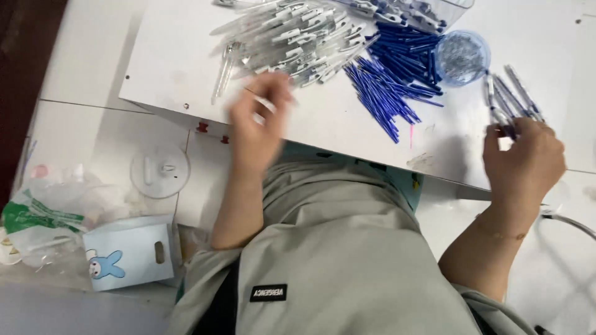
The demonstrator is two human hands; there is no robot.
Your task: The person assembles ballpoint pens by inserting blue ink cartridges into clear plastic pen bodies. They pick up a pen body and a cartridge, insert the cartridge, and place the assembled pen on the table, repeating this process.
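Pen assembly at the white table (pixel 347 124). Right hand (pixel 524 158) at the table's near edge, fingers closed round a bunch of assembled pens (pixel 512 99). Left hand (pixel 257 121), blurred, pinches one clear pen barrel (pixel 266 104) just below the clear barrel pile (pixel 292 37). Blue refills (pixel 391 80) lie mid-table, beside a round blue tub of small parts (pixel 462 57). Judging by pile sizes: a handful done, most left. Off the table, a pale blue carton (pixel 130 251) on the floor.
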